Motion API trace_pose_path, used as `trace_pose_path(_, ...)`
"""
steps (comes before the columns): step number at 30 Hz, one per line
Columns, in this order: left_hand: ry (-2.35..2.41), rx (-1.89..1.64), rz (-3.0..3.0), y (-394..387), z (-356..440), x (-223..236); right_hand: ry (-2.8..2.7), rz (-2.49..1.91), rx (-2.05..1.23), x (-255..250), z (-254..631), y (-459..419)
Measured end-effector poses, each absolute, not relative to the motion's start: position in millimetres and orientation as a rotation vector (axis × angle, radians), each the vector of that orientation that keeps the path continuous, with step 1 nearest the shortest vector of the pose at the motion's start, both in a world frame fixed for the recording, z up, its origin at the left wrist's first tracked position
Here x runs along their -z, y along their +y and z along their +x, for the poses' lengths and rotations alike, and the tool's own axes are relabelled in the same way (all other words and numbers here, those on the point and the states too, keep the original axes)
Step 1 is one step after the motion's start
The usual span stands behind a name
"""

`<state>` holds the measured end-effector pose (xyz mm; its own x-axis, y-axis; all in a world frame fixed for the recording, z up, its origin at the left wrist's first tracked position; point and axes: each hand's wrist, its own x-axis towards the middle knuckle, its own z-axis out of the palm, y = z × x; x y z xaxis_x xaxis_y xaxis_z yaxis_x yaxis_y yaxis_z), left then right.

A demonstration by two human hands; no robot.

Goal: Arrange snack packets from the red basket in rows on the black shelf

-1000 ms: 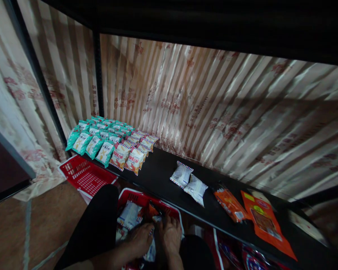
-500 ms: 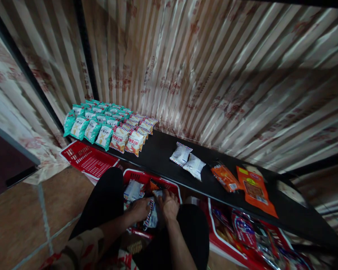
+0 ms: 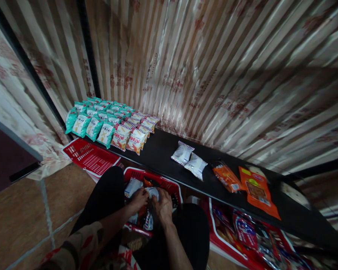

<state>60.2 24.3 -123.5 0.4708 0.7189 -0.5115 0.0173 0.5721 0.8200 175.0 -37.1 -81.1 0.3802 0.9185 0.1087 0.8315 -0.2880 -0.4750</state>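
Note:
Both of my hands are inside a red basket (image 3: 178, 187) between my knees, among several snack bags. My right hand (image 3: 163, 205) is curled round a small silvery-white snack bag (image 3: 153, 192). Beside it my left hand (image 3: 139, 198) has its fingers closed, close to the left edge of that bag; what they pinch is hidden. A pale snack bag (image 3: 133, 186) lies at the basket's left, behind my left hand. Below my hands another snack bag (image 3: 148, 221) with a striped edge lies in the basket.
A black shelf (image 3: 160, 150) carries rows of green snack bags (image 3: 105, 133), striped snack bags (image 3: 136, 139), two silvery bags (image 3: 195, 165) and orange packets (image 3: 225, 177). A red basket (image 3: 91, 155) is at left, and a filled one (image 3: 214, 225) at right. A curtain (image 3: 186, 75) hangs behind.
My left hand has moved up from the striped-edged bag lower in the basket. My right hand has shifted slightly left, and a silvery snack bag now shows between the hands.

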Motion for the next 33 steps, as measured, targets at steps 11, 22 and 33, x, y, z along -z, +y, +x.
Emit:
trace_pose_path(11,0.981,-0.559,0.643,30.7,39.4,113.6,-1.568,-2.042,-0.288,84.3,163.3,-37.9)
trace_pose_path(22,0.782,-0.589,0.561,28.7,31.7,99.3,-1.606,-1.971,-0.175,77.9,158.9,-43.2)
trace_pose_path(33,0.797,-0.581,0.472,31.2,28.3,93.7,-1.602,-1.853,-0.180,72.2,155.3,-41.9)
